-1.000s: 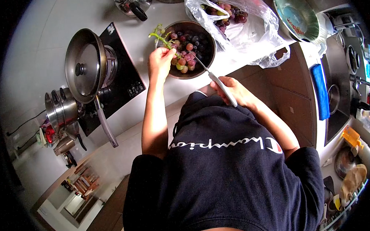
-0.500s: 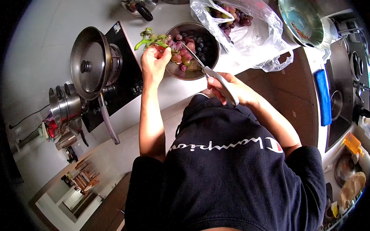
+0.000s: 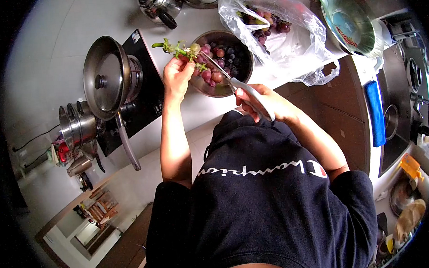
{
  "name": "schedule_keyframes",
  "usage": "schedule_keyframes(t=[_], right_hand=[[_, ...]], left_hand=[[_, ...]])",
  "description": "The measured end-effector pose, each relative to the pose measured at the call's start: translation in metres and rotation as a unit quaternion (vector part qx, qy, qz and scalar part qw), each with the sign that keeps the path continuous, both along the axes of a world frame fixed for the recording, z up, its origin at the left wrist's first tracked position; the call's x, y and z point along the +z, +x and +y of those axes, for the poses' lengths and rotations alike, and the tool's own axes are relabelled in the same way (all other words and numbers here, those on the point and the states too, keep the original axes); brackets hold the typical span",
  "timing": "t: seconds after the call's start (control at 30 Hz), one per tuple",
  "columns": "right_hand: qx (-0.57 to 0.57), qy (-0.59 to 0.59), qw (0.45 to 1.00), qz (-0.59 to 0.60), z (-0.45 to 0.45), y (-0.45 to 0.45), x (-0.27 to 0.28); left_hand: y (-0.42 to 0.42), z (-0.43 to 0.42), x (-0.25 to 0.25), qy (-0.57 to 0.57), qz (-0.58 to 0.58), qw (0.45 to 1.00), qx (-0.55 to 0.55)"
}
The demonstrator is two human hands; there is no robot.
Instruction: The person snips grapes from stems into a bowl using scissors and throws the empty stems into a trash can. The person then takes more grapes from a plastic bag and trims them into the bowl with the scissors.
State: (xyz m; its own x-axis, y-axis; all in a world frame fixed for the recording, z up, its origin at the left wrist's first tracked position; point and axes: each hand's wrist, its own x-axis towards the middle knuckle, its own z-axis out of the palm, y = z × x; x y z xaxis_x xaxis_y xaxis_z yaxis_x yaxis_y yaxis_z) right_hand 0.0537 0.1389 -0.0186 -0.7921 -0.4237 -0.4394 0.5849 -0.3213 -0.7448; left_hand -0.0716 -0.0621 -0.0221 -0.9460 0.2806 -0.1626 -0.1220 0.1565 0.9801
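A bunch of grapes (image 3: 206, 74) with a green stem hangs over the left side of a metal bowl (image 3: 218, 93), pinched at the stem by my left hand (image 3: 177, 77). Grey-handled scissors (image 3: 255, 100) are in my right hand (image 3: 266, 104), their blades pointing up and left into the bunch. Dark loose grapes (image 3: 233, 57) lie in the bowl. Behind and to the right, a clear plastic bag (image 3: 299, 55) holds more grapes (image 3: 272, 25).
A lidded pan (image 3: 107, 78) stands on the black stove (image 3: 147, 96) at left. A kettle (image 3: 160, 8) is at the back. At right are a greenish bowl (image 3: 355, 25), a blue cloth (image 3: 375, 114) and the sink (image 3: 391, 120).
The bunch has been turned in my left hand, its stem now pointing further left. My left hand has shifted slightly left, and the scissors' blades now reach further left into the bunch.
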Motion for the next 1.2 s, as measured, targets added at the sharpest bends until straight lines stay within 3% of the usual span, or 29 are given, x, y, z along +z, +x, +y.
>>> schedule_keyframes(t=[0.27,0.57,0.73,1.07,1.2], right_hand=[[0.039,-0.063,0.996,-0.041,0.002,0.000,0.012],[0.017,-0.024,0.998,-0.051,-0.006,-0.003,0.018],[0.024,0.002,0.999,-0.049,-0.006,-0.005,0.019],[0.028,-0.101,0.991,-0.086,0.001,-0.010,0.012],[0.020,-0.064,0.995,-0.070,0.000,-0.009,0.011]], left_hand=[[-0.002,-0.002,0.007,0.052,-0.046,0.997,-0.029],[-0.004,-0.004,0.006,0.081,-0.073,0.994,-0.005],[-0.004,-0.005,0.006,0.042,-0.043,0.998,-0.031],[0.001,0.000,0.007,-0.008,0.002,0.999,-0.048],[0.002,0.004,0.009,-0.012,0.007,0.999,-0.051]])
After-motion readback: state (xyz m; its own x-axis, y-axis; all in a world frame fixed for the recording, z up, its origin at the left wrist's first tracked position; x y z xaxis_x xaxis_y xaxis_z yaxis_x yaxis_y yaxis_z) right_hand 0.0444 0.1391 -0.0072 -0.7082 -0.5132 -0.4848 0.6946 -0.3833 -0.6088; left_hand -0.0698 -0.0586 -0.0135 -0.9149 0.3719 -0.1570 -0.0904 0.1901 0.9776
